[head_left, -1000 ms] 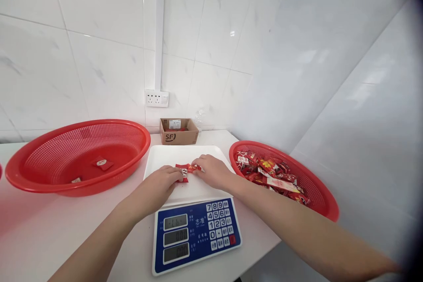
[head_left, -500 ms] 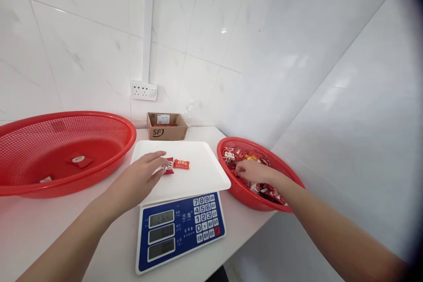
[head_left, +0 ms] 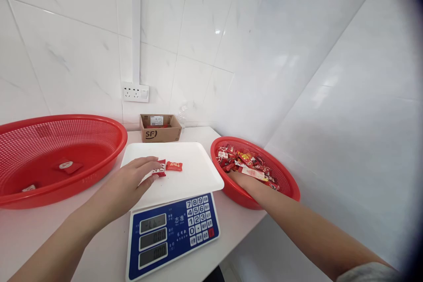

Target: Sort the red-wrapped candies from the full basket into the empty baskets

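Observation:
My left hand point(head_left: 132, 180) lies flat on the white scale tray point(head_left: 191, 176), fingers stretched out, fingertips touching a red wrapped candy point(head_left: 160, 168). A second red candy point(head_left: 173, 166) lies just to its right on the tray. My right hand point(head_left: 238, 178) reaches down into the small red basket point(head_left: 284, 175) at the right, among several red candy packets point(head_left: 246, 163); its fingers are buried in the packets and hidden. The blue-faced digital scale point(head_left: 173, 235) with keypad sits below the tray.
A large red mesh basket point(head_left: 99, 132) at the left holds two candies point(head_left: 68, 166). A small cardboard box point(head_left: 160, 128) stands against the tiled wall below a white socket point(head_left: 135, 93). The white counter ends just right of the small basket, beside the side wall.
My right hand left the candies on the tray and moved right into the small red basket, sinking among the packets. My left hand stayed on the tray by the candy. The view shifted right.

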Demonstrator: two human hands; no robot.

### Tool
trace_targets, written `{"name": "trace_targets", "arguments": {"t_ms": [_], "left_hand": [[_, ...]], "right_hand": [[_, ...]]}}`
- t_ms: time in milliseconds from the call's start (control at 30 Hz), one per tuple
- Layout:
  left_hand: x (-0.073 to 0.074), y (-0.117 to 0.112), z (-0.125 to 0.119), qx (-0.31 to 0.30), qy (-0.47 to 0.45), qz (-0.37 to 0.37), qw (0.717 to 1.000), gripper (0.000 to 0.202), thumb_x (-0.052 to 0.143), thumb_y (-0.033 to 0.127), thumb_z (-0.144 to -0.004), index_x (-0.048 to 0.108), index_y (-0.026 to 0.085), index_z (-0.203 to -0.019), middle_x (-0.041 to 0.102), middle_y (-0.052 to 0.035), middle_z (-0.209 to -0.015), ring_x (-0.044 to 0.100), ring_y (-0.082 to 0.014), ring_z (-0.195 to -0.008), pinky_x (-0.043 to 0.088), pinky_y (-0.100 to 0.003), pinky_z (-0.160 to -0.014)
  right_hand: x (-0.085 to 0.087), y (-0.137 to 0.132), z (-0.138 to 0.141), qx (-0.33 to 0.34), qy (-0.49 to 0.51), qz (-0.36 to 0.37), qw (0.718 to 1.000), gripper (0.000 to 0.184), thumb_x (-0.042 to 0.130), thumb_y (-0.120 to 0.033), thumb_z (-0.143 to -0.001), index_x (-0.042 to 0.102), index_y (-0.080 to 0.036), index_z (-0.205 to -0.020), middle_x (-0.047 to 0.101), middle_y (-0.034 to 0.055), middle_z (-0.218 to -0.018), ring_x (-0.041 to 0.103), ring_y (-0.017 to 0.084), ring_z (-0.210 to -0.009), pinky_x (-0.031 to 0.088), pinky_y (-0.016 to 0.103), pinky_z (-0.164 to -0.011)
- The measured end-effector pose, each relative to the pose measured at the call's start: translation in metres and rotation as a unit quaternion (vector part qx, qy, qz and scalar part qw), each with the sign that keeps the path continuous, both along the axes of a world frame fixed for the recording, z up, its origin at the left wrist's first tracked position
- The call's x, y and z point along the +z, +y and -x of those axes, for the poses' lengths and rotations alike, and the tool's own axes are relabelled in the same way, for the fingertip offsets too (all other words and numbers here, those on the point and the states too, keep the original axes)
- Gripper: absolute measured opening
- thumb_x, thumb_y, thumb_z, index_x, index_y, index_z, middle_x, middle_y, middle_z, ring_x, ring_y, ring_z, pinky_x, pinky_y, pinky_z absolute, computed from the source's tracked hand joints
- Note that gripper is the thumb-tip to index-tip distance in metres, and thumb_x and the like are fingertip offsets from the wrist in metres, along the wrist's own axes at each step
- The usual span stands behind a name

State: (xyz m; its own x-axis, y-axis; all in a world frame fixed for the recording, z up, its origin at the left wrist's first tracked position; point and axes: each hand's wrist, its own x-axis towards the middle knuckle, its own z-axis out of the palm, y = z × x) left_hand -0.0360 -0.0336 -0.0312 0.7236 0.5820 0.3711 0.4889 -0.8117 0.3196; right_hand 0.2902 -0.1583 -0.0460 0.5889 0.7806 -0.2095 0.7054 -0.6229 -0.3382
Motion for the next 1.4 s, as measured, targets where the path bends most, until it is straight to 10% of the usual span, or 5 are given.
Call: {"name": "trace_targets", "arguments": {"t_ms": [200,367,633,1100,1400], "left_hand": [[0.004,-0.004,0.000,-0.012,-0.003,0.004,1.000,0.036,0.035,0.042,-0.090,0.056,0.029,-0.115,0.055,-0.0034,-0.126,0.052,-0.0256,-0.113,0.044,-0.040,-0.092],[0.006,-0.004,0.002,-0.015,0.001,0.009,1.000,0.036,0.035,0.042,-0.090,0.056,0.027,-0.115,0.056,-0.0042,-0.125,0.053,-0.0258,-0.111,0.045,-0.040,-0.091],[0.007,-0.006,0.001,-0.015,-0.010,0.029,0.999,0.037,0.035,0.045,-0.089,0.057,0.028,-0.113,0.057,-0.0042,-0.124,0.054,-0.0260,-0.111,0.045,-0.040,-0.090],[0.025,-0.046,-0.017,-0.144,-0.149,0.333,0.920,0.031,0.046,0.040,-0.087,0.052,0.024,-0.112,0.064,-0.0042,-0.101,0.059,-0.0185,-0.091,0.047,-0.031,-0.076],[0.026,-0.037,-0.011,-0.116,-0.254,0.383,0.880,0.021,0.045,0.036,-0.088,0.054,0.018,-0.082,0.057,-0.0002,-0.074,0.052,-0.0134,-0.070,0.043,-0.027,-0.064]], "right_hand": [[0.009,0.000,0.003,-0.023,0.171,0.038,0.984,0.033,0.044,-0.044,-0.080,0.068,-0.022,-0.088,0.069,0.0093,-0.078,0.063,0.022,-0.060,0.047,0.034,-0.053],[0.015,0.007,-0.009,0.138,0.072,0.016,0.988,0.014,0.056,-0.022,-0.068,0.065,-0.018,-0.079,0.065,0.0015,-0.071,0.060,0.019,-0.067,0.044,0.027,-0.060],[0.041,0.000,-0.024,0.114,-0.026,-0.055,0.992,0.022,0.060,-0.034,-0.071,0.058,-0.017,-0.085,0.063,0.0067,-0.088,0.058,0.022,-0.081,0.042,0.029,-0.070],[0.077,0.012,0.137,0.295,0.096,-0.188,0.932,0.022,0.060,-0.039,-0.075,0.049,-0.021,-0.082,0.057,-0.0041,-0.072,0.051,0.013,-0.064,0.035,0.023,-0.055],[0.081,0.022,0.148,0.339,0.212,-0.222,0.889,0.023,0.049,-0.042,-0.086,0.052,-0.021,-0.093,0.058,-0.0018,-0.081,0.051,0.012,-0.069,0.039,0.024,-0.062]]}}
